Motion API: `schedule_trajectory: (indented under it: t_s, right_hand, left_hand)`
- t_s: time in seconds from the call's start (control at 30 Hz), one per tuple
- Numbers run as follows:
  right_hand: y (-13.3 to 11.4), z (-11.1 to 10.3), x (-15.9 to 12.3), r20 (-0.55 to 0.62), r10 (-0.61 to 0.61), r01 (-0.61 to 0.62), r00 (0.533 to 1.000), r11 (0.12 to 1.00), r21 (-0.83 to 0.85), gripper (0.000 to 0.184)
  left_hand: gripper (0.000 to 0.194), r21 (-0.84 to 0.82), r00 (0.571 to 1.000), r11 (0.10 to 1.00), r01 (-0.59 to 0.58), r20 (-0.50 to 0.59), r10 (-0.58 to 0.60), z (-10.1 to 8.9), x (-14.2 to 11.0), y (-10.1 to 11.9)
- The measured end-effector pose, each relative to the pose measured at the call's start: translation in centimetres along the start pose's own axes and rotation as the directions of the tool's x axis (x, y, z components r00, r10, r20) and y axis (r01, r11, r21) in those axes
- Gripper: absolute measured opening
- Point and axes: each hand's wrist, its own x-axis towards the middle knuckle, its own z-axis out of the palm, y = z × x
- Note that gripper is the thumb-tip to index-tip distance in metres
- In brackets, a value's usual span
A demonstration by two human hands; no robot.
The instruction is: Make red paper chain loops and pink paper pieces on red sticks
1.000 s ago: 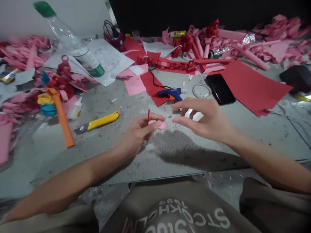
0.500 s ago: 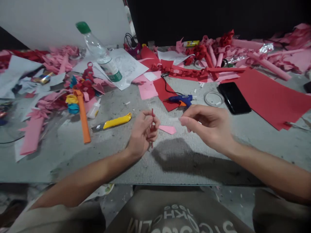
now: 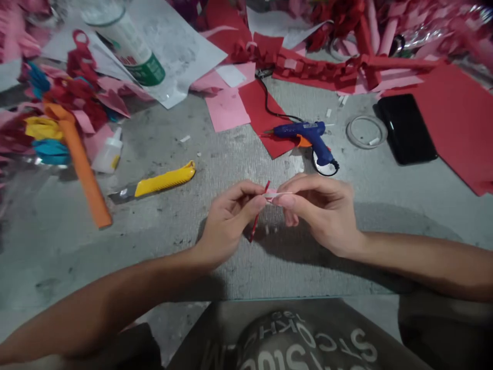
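Observation:
My left hand (image 3: 227, 221) is closed, thumb and fingers pinching near a thin red strip (image 3: 254, 227) that slants down below the fingertips. Whether it is paper seen edge-on or a stick, I cannot tell. My right hand (image 3: 327, 213) is closed in a pinch on a small white paper strip (image 3: 271, 195). That strip spans the gap between the two hands, and its left end meets the left fingertips beside the red strip. Behind the strip a bit of pink paper (image 3: 272, 190) shows, mostly hidden.
A blue glue gun (image 3: 304, 130) lies beyond my hands, partly over red paper. Left are a yellow utility knife (image 3: 165, 180), a small glue bottle (image 3: 109, 153) and an orange paper strip (image 3: 84, 174). Right are a tape roll (image 3: 365, 132) and a black phone (image 3: 406, 128). Paper scraps fill the back.
My hands have come together, and the white strip now reaches the left fingertips. The red strip has tilted from upright to slanting. My view has dipped closer to the table.

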Motion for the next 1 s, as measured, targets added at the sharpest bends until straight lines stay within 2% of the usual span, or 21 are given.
schedule_trajectory:
  t_s: [0.17, 0.33, 0.7, 0.77, 0.87, 1.0]
  right_hand:
    - [0.5, -0.2, -0.1, -0.029, 0.064, -0.061, 0.998, 0.993, 0.101, 0.007]
    - [0.5, -0.2, -0.3, -0.011, 0.121, -0.119, 0.993, 0.985, 0.121, 0.008]
    - [0.9, -0.4, -0.7, 0.0, 0.125, -0.125, 0.992, 0.986, 0.114, 0.006]
    - [0.9, -0.5, -0.7, -0.003, 0.097, -0.096, 0.995, 0.989, 0.108, 0.006]
    - [0.8, -0.6, -0.9, 0.005, -0.013, 0.013, 1.0, 0.996, 0.093, 0.016]
    - [0.5, -0.3, -1.1, 0.036, -0.111, 0.112, 0.993, 0.993, -0.04, 0.034]
  left_hand:
    - [0.018, -0.086, 0.999, 0.996, -0.004, 0.042, 0.007, 0.4, 0.1, 0.8]
    - [0.01, -0.167, 0.999, 0.986, -0.018, 0.046, 0.026, 0.6, 0.2, 1.1]
    - [0.007, -0.084, 1.0, 0.996, -0.009, 0.024, 0.011, 0.6, -0.1, 1.4]
    - [0.009, -0.095, 1.0, 0.995, 0.013, 0.011, -0.012, 0.6, -0.1, 1.5]
    - [0.015, -0.105, 1.0, 0.994, 0.028, -0.01, -0.03, 0.7, 0.1, 1.6]
    - [0.019, -0.071, 1.0, 0.997, 0.022, -0.021, -0.023, 0.6, 0.3, 1.7]
